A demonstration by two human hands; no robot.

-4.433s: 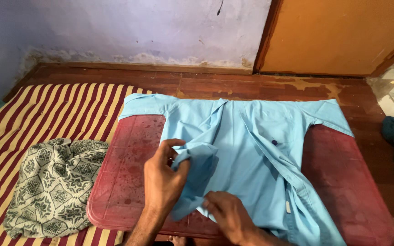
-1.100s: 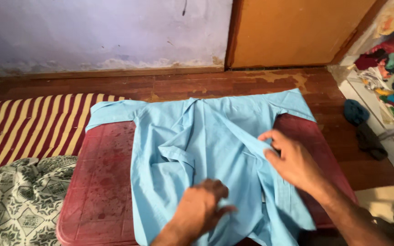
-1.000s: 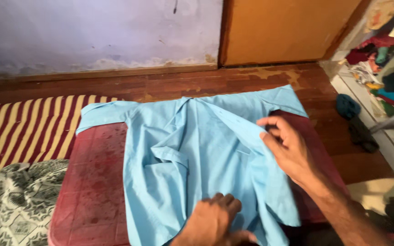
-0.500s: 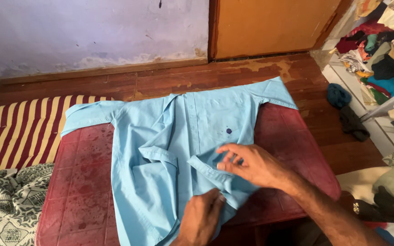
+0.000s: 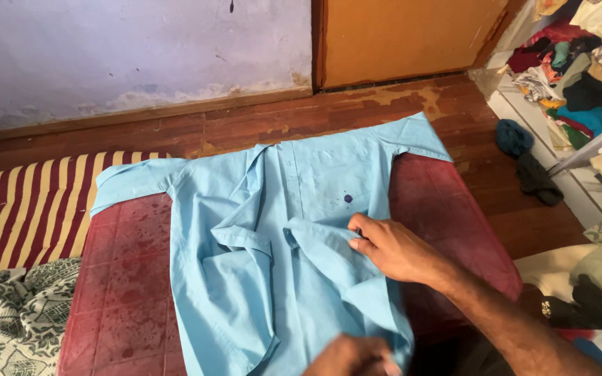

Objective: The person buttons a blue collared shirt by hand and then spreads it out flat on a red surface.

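Light-blue shirt (image 5: 294,237) lies spread, front up, over the red tabletop (image 5: 127,278) at frame centre, collar toward the wall, one sleeve reaching upper left, the other upper right. Right hand (image 5: 391,251) at centre-right pinches a fold of the front panel, fingers closed on cloth beside a small dark spot (image 5: 348,198). Left hand (image 5: 353,358) at bottom edge is mostly cut off; it touches the hem, grip can't be told. Risks, as I judge: the hem hangs over the near edge, so a hard tug w/ one hand could drag the whole shirt off. Loose bunched folds mid-shirt could crease unevenly. Striped mat (image 5: 22,209) and patterned cloth (image 5: 8,320) sit lower left, clothes pile (image 5: 580,69) upper right.
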